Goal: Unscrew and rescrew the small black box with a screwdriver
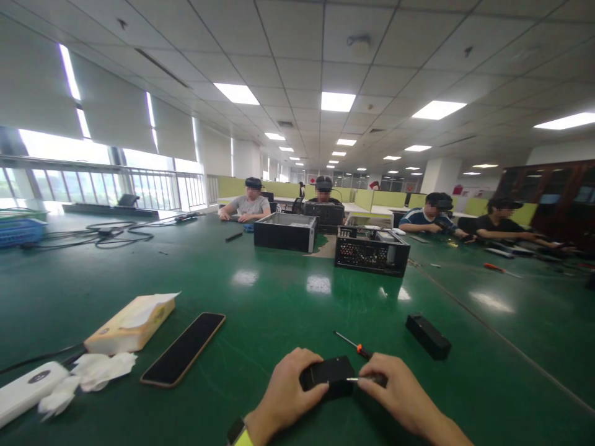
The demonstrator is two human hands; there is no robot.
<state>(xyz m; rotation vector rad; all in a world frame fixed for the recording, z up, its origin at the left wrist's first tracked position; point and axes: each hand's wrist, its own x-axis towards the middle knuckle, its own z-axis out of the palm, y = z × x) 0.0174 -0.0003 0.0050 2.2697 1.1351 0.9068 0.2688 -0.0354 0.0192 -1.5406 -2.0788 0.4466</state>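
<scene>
My left hand (284, 390) is wrapped round the left end of a small black box (329, 373) that rests on the green table (288, 303). My right hand (395, 390) pinches a thin metal tool (360, 379) whose tip points at the box's right side. Just beyond the box lies a small screwdriver (352, 342) with an orange and black handle. A second black box (428, 336) sits to the right, apart from both hands.
A phone (184, 355) lies face up to the left, beside a tissue box (131, 323), crumpled tissues (95, 371) and a white power bank (28, 389). Two open computer cases (372, 249) stand mid-table. Several other people sit at the far side. Cables trail at far left.
</scene>
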